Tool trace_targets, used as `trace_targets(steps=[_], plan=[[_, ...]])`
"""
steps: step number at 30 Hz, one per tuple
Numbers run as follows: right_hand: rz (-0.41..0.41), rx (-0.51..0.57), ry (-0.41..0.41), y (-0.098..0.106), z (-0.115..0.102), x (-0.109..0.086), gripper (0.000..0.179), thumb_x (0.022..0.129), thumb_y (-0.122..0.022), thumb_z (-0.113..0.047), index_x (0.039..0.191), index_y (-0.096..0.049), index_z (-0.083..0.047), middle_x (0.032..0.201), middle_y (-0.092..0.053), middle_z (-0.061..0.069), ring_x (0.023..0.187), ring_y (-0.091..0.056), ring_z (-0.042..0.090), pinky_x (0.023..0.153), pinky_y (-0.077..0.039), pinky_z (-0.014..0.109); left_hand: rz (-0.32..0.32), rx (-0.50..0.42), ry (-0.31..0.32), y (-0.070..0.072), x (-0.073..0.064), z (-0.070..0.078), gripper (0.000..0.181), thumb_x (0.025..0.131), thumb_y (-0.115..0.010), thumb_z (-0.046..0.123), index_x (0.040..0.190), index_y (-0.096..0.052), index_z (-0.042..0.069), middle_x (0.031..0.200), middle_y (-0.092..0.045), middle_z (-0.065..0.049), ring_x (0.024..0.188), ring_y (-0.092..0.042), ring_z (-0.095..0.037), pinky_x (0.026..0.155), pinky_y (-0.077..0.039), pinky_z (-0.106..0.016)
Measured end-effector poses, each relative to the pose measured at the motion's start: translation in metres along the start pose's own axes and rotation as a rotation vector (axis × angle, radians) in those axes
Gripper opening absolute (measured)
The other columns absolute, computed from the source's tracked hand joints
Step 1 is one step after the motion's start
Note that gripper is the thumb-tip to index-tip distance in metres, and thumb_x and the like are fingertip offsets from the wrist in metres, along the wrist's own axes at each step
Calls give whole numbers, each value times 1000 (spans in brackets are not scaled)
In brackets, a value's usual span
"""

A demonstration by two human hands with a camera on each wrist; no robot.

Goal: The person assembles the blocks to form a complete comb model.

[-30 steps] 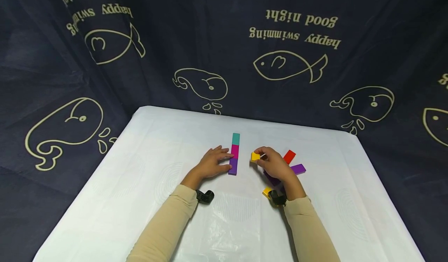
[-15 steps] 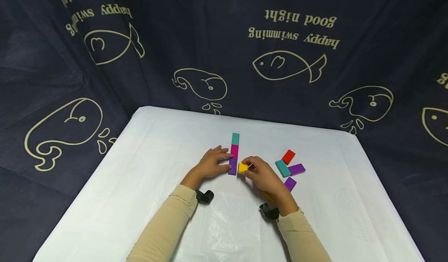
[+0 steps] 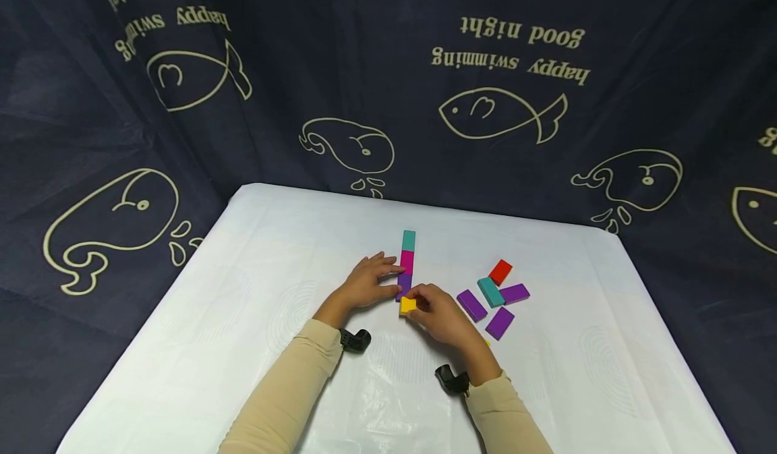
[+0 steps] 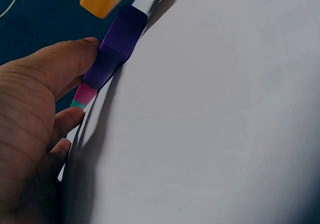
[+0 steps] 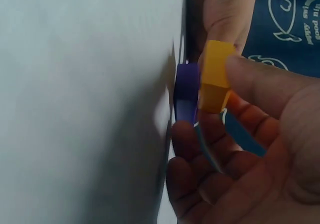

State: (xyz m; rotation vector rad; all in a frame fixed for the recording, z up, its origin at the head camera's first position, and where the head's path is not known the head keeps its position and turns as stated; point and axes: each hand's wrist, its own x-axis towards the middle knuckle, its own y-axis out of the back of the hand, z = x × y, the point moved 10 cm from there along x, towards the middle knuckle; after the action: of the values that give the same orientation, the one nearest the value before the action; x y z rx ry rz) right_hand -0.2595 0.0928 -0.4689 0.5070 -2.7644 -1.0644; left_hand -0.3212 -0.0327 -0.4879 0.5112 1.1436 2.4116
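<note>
Curtain [image 3: 388,42]: dark, fish and whale prints, behind the table.
Table [image 3: 583,386]: white cover, beneath both hands.
Left hand [image 3: 367,284]: fingers relaxed, uncurled; thumb and a fingertip touch the row. Judged best kept still, bracing lightly.
Right hand [image 3: 442,314]: thumb and fingers pinch the yellow block.
Row [image 3: 408,260]: teal, pink, purple, end to end; purple nearest the person.
Loose blocks [image 3: 491,292]: one red, one teal, three purple, right of row.
Yellow block [image 3: 407,305]: raised, near the row's purple end; gap shows in left wrist view. Level, in-line handling seems safest; a bump could skew the row.
</note>
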Motion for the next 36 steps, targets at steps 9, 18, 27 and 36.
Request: trace_targets(steps=[9,18,27,36], plan=[[-14,-78,35,-12,-2,3,20,87,-74,-9,105,-66,-10,93,-57,1,87,-52,18,86,-47,40,-8,4,-2,-1,1,1,46,91,-71,32,134,-64,14,148,-48,-12,145,-29,-36,117,-15,-57],[-9,-115,21,-12,-2,2,22,85,-76,-12,104,-66,-10,91,-56,1,83,-50,18,81,-46,38,-8,6,8,0,1,0,46,91,-71,32,134,-64,14,148,-48,-13,145,-30,-36,117,-16,-57],[7,-107,40,-8,-5,1,17,86,-74,-8,101,-65,-9,85,-52,3,78,-48,17,71,-41,33,-6,4,2,0,2,1,46,91,-70,32,133,-64,15,148,-48,-13,145,-30,-36,117,-16,-58],[30,-110,89,-10,-9,1,17,87,-74,-5,103,-67,-9,90,-56,1,81,-50,16,77,-46,35,-2,3,-5,0,1,2,46,91,-71,31,133,-65,14,148,-49,-14,144,-31,-37,116,-16,-58]])
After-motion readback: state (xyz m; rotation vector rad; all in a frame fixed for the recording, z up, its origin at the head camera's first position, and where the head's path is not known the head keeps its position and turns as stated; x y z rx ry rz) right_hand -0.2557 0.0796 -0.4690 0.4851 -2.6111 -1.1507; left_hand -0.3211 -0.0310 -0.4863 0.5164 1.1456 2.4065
